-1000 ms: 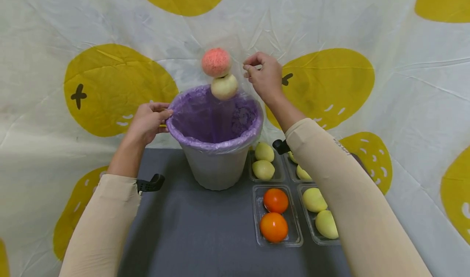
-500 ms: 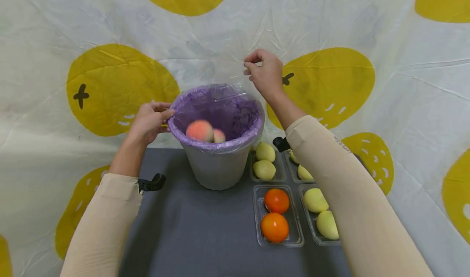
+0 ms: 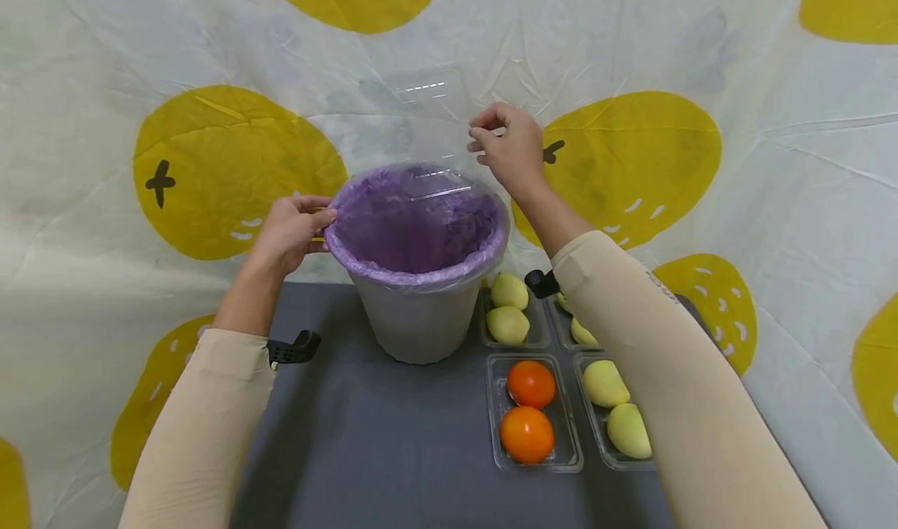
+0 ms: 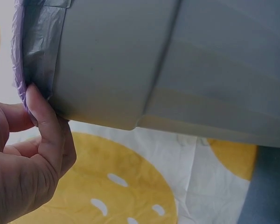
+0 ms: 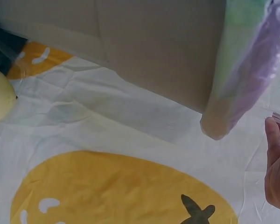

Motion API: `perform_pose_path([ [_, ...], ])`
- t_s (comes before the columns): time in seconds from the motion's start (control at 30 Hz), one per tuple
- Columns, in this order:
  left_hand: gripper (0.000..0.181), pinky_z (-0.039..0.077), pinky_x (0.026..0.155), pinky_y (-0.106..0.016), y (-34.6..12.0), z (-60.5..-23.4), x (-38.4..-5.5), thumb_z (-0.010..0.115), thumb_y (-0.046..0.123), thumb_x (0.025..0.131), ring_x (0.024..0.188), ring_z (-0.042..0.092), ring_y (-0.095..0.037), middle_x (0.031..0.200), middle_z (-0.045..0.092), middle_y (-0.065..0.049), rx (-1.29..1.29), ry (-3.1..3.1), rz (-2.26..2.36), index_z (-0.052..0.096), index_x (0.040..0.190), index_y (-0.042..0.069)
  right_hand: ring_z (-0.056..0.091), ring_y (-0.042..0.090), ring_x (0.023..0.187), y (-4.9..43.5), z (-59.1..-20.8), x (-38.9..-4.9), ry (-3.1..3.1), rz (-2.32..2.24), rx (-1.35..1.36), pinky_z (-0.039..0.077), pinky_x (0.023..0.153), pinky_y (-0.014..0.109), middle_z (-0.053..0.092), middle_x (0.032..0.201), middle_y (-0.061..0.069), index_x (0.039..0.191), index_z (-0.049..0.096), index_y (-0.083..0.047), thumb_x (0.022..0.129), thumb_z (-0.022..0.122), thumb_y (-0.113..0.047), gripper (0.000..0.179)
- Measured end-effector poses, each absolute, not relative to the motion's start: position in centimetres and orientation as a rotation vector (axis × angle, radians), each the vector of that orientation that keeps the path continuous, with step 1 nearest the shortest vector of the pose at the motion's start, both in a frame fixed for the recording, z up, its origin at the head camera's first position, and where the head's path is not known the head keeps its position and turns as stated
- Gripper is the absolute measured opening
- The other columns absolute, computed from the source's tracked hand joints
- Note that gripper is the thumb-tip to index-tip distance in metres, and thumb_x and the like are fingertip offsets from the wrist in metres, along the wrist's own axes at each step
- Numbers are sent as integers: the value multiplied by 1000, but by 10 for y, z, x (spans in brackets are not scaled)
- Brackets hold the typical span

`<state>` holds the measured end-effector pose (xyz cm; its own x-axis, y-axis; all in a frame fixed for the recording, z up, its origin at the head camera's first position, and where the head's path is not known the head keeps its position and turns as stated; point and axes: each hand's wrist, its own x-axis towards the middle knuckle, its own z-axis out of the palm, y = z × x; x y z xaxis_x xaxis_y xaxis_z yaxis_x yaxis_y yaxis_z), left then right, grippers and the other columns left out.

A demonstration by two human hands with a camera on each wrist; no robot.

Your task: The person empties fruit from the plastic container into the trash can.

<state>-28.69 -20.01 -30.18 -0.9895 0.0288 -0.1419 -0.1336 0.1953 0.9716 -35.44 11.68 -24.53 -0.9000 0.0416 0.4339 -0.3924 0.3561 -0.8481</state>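
Observation:
My left hand (image 3: 291,233) pinches the rim of a grey bin (image 3: 421,322) on its left side, thumb over the purple bag (image 3: 421,281) that lines it. In the left wrist view, the fingers (image 4: 45,119) press the folded-over liner from outside. Above the bin's back edge, my right hand (image 3: 512,146) pinches the side of a clear plastic tray (image 3: 440,185), tipped on its side with nothing in it. Only part of the right hand shows at the right edge of the right wrist view. The bottom of the bin's inside is hidden.
Right of the bin, clear trays stand on the grey table (image 3: 365,451). One holds two orange-red fruits, perhaps persimmons (image 3: 528,434); others hold pale yellow-green fruits (image 3: 508,325). My right forearm covers part of them. A white fruit-print sheet (image 3: 793,202) hangs behind.
Two peaches dropped out of the tilted tray into the bin and are now out of sight. The tray is still in the right hand; the left hand stays on the rim.

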Motion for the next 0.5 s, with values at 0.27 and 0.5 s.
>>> perform_pose_path([
  [0.27, 53, 61, 69, -23, -199, -300, -289, 56, 21, 107, 78, 65, -9, 119, 55, -6, -100, 2325, 1913, 43, 155, 3, 76, 16, 82, 131, -243, -346, -2221, 1679, 265, 63, 69, 24, 68, 98, 5, 102, 74, -7, 98, 71, -11, 7],
  [0.5, 53, 61, 69, -23, -199, -299, -289, 56, 21, 108, 79, 66, -9, 120, 55, -5, -95, 2325, 1911, 43, 155, 3, 74, 14, 72, 153, -244, -341, -2112, 1904, 223, 61, 61, 24, 67, 90, 4, 104, 71, 3, 95, 73, -6, 13],
])
